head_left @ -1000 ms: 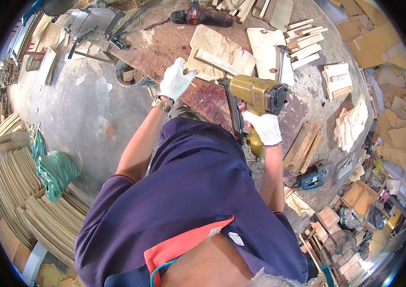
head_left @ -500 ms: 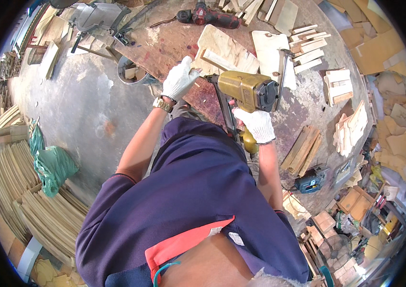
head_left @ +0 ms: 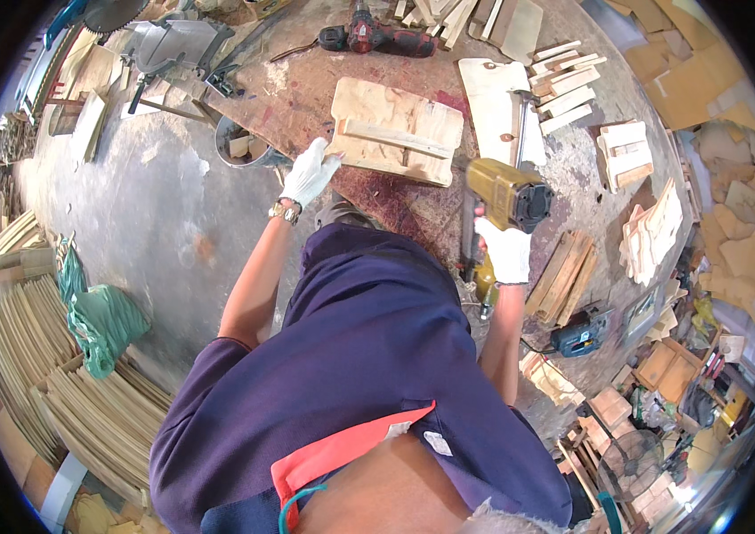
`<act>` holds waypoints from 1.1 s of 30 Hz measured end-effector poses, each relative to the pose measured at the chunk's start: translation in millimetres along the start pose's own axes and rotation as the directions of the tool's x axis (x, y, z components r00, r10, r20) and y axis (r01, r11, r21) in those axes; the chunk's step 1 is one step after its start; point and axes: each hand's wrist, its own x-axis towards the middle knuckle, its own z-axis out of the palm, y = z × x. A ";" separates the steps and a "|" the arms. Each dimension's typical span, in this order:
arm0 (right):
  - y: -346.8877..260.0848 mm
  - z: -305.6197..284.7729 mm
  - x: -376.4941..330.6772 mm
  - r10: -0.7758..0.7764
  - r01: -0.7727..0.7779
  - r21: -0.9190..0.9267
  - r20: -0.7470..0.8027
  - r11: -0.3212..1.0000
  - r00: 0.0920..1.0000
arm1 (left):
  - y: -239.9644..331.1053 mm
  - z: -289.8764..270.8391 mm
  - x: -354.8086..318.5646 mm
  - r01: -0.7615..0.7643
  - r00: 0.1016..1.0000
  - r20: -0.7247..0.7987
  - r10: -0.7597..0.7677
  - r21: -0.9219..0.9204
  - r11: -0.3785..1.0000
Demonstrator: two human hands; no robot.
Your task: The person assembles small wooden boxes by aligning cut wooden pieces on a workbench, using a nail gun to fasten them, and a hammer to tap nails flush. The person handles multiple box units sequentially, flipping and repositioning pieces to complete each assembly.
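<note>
My right hand (head_left: 506, 254) is the nearer one, its grip wrapped round the handle of the yellow nail gun (head_left: 509, 191), on the right of the pale board (head_left: 395, 100) and a little to my side of it. Half a second ago I had the gun's nose in by the board's near edge, close to my other glove; now I've swung it off, and it sits just beside the board's right end.

My left hand (head_left: 309, 173) is at the board's near left corner, fingertips reaching its edge. The glove hides the underside, so I can't tell whether that grip is pinching the wood or only resting against it.

The board itself has come toward me and to the left on the table (head_left: 284, 93), and it lies straighter across me than it did. The narrow strip (head_left: 395, 138) along it shows nearly end to end, which I'd take to mean the piece is clear of the tool and easy to turn or check.

Past its right end lies a second board (head_left: 487, 93); the red and black drill (head_left: 368, 37) lies beyond its far edge.
</note>
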 end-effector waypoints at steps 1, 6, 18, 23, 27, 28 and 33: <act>13.4 -8.2 1.9 0.028 -0.032 -0.033 -0.110 0.999 0.994 | -7.5 4.7 -5.1 -0.005 1.000 0.006 0.005 -0.031 1.000; 62.3 -40.7 5.5 -0.271 -0.040 -0.557 -0.465 0.830 0.843 | -14.6 16.3 -18.0 0.114 0.990 0.083 -0.115 0.020 0.993; 94.8 3.6 3.2 -0.228 -0.348 -0.723 -0.569 0.597 0.790 | 72.1 49.0 16.6 -0.449 0.868 -0.039 0.494 0.361 0.817; 99.9 24.9 8.4 -0.209 -0.254 -0.670 -0.530 0.698 0.822 | 62.1 69.2 51.4 -0.524 0.817 0.138 0.560 0.582 0.621; 99.0 6.5 4.2 -0.128 -0.241 -0.638 -0.476 0.731 0.870 | 46.5 73.1 74.6 -0.648 0.749 0.306 0.588 0.527 0.550; 98.9 -3.8 3.5 -0.141 -0.206 -0.637 -0.450 0.743 0.882 | 45.0 71.8 75.4 -0.682 0.702 0.260 0.663 0.513 0.521; 117.0 -61.9 -19.2 -0.284 -0.280 -0.527 -0.750 0.802 0.598 | 54.6 36.4 78.8 -0.496 0.849 0.043 0.527 0.412 0.764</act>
